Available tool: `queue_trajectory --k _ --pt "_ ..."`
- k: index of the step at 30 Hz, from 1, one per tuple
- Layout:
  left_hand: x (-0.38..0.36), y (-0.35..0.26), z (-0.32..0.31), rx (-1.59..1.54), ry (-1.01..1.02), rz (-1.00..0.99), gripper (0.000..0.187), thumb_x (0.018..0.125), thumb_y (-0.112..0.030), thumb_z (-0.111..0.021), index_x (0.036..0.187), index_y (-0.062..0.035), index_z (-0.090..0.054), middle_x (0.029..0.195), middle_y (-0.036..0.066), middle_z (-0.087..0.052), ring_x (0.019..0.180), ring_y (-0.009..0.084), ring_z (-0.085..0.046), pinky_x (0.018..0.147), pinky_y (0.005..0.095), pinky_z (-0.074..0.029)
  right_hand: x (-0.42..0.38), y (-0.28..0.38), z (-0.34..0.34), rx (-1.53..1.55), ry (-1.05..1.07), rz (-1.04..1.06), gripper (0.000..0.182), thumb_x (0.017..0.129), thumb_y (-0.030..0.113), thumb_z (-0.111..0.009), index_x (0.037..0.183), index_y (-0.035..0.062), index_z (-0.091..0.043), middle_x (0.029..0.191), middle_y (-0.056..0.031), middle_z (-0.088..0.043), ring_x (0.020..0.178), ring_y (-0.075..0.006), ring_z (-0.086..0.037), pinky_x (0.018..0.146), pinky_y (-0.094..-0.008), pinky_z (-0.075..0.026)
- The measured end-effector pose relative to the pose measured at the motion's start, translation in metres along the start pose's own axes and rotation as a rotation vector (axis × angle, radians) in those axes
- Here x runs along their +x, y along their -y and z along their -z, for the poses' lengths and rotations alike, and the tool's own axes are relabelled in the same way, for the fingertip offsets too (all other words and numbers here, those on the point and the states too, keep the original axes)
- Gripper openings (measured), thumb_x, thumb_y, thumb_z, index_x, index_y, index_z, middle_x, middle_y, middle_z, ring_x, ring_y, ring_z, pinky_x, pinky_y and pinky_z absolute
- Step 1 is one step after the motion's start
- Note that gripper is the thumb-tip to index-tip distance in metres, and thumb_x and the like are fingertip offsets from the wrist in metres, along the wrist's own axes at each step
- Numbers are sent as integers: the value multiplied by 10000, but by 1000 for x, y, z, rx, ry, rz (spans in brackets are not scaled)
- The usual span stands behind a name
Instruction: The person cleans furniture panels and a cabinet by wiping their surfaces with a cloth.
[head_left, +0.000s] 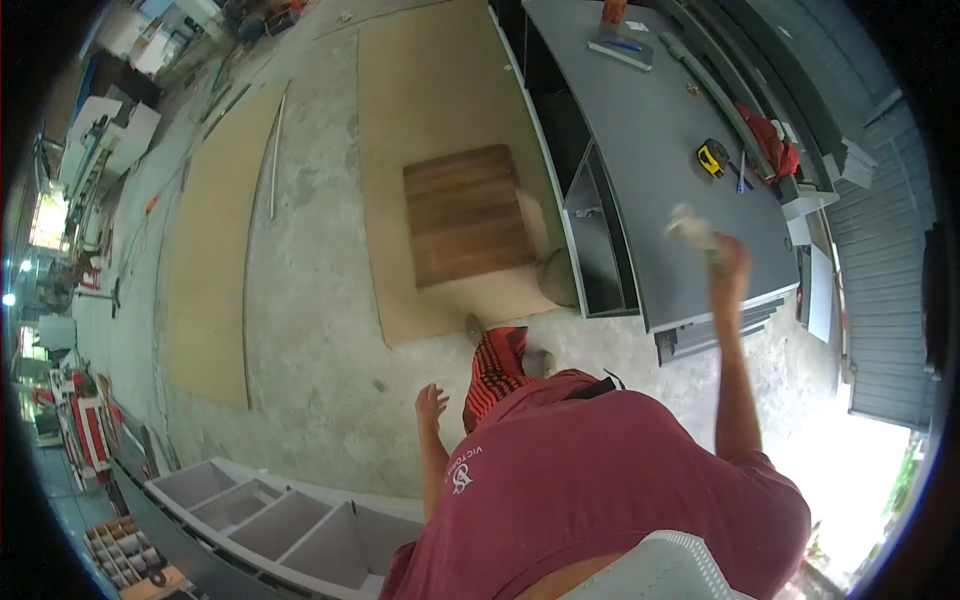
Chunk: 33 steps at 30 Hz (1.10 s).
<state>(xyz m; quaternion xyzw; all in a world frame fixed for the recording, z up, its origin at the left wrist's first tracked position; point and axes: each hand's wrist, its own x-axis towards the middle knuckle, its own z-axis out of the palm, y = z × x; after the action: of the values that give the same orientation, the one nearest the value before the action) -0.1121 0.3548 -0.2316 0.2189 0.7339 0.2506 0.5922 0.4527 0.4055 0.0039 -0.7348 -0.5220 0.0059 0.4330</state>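
My right hand (pixel 733 268) is closed round the handle of a brush (pixel 690 230), smeared by motion, with a pale, whitish head. It hangs over the dark grey top of a long cabinet (pixel 655 150). My left hand (pixel 432 402) is out at my side over the concrete floor, fingers loosely curled and apart, holding nothing. Farther along the cabinet top lie a yellow and black tape measure (pixel 712 158), a blue pen (pixel 741 178) and a red cloth (pixel 772 140).
A brown wood-grain panel (pixel 470 215) lies on a tan board (pixel 400 100) ahead of my feet. Another tan board (pixel 215 260) is on the floor to the left. Behind me stands a grey compartmented cabinet (pixel 275 520). Long dark strips (pixel 720 90) line the right edge of the cabinet top.
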Motion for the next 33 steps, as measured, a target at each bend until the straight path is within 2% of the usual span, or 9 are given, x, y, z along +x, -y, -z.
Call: queue_trajectory --k 4,7,11,16,21,26,29,31,33 --pt "70 98 57 -140 7 111 377 881 -341 -489 1096 -31 -487 979 134 -617 809 270 -627 623 346 -500 5 -72 40 -866 -59 -403 355 789 32 -535 1143 46 -506 1081 -166 -505 978 -302 -501 846 -367 -424" --pt "99 98 80 561 75 35 366 868 -349 -509 1039 -25 -511 947 136 -629 806 277 -626 634 355 -503 -21 -59 -43 -792 68 -67 397 797 74 -508 1189 32 -458 1138 -185 -505 1046 -336 -486 863 -411 -404" --pt "169 26 79 1188 207 -176 359 848 -343 -536 1005 -20 -521 935 138 -633 808 284 -621 656 367 -501 14 162 -147 27 666 -156 432 657 -6 -565 1070 120 -548 1030 -148 -535 987 -349 -531 828 -423 -434" --pt "237 -186 100 1157 185 -612 362 784 -315 -608 967 -11 -537 905 133 -636 791 304 -604 716 395 -485 95 112 -143 -284 -53 -311 443 700 -30 -557 1116 119 -517 1022 -134 -515 946 -311 -544 730 -389 -467" --pt "304 -339 117 -75 149 -128 403 877 -260 -463 1217 -50 -417 1132 173 -540 852 293 -615 664 367 -495 80 -48 -195 -807 -71 -62 355 768 45 -486 1118 91 -525 1133 -154 -504 984 -309 -530 771 -391 -470" --pt "340 -367 133 -25 -8 -152 321 885 -228 -456 1139 -33 -455 1008 171 -568 733 288 -615 571 324 -496 168 183 -247 -161 369 -213 364 728 37 -527 1068 158 -574 1041 -134 -537 973 -316 -546 788 -405 -459" --pt "399 -303 159 1190 192 -653 427 753 -383 -627 1032 -70 -543 938 95 -634 789 299 -613 664 411 -497 212 158 -225 -295 45 -361 355 741 32 -533 1075 148 -568 1038 -120 -531 975 -315 -541 781 -398 -463" --pt "396 -272 138 1507 218 -416 483 719 -450 -633 1033 -90 -557 928 86 -643 966 307 -572 787 445 -465 231 99 -195 -499 -148 -356 338 762 41 -522 1082 143 -563 1055 -125 -526 966 -320 -545 768 -397 -472" --pt "386 -258 120 1157 265 -150 461 735 -429 -615 1035 -84 -550 943 95 -633 955 302 -575 775 435 -469 237 37 -185 -678 -242 -350 327 775 53 -513 1086 142 -562 1067 -133 -525 961 -326 -548 760 -398 -479"
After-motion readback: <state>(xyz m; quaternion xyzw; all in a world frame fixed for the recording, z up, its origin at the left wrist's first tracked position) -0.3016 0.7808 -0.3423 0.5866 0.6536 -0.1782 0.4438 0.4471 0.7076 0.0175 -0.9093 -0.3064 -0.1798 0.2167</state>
